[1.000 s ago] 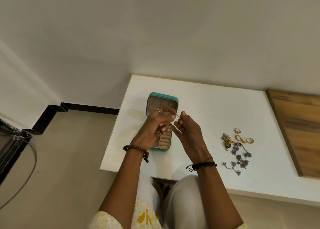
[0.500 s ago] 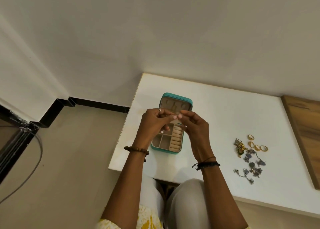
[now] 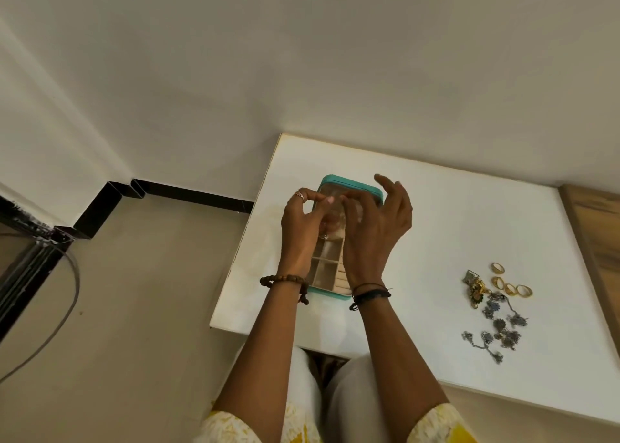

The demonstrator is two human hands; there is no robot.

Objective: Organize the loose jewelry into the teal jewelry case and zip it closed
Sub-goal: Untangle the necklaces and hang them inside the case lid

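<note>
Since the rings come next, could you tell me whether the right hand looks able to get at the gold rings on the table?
Probably yes: the right hand is over the teal case, and only bare white table separates it from the gold rings.

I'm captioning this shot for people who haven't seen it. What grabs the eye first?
Two hands, the left hand and the right hand, meet over the open teal jewelry case with beige compartments near the white table's left edge. To the right lies a loose heap of gold rings and dark silver floral chain pieces.
</note>
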